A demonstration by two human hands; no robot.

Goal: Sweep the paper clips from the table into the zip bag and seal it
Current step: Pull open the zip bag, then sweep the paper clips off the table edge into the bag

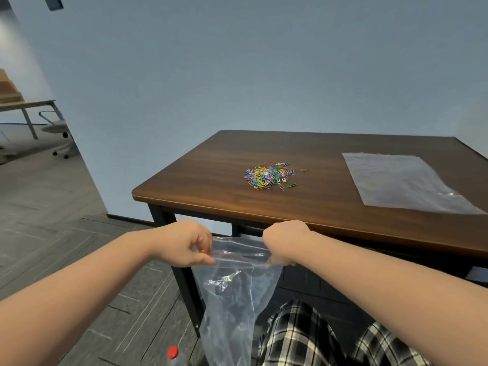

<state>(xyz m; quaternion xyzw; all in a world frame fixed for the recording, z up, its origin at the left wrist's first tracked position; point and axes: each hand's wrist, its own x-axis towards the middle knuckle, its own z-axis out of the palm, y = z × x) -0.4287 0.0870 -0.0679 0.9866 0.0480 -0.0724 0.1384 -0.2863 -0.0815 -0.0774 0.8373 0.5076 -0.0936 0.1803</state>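
A heap of coloured paper clips (270,175) lies on the brown wooden table (211,186), with a few strays at its right side. Below the table's front edge hangs a clear zip bag (235,299). My left hand (184,244) pinches the bag's top at its left corner, by the red zip strip. My right hand (285,241) grips the top at the right corner. The bag's mouth is stretched between both hands, and its body droops down toward my lap.
A second clear plastic bag (404,180) lies flat on the right part of the table. A red-capped bottle (173,352) stands low at the bottom edge. Plaid trousers (303,336) fill the lower right. A chair (56,128) and desk stand far left.
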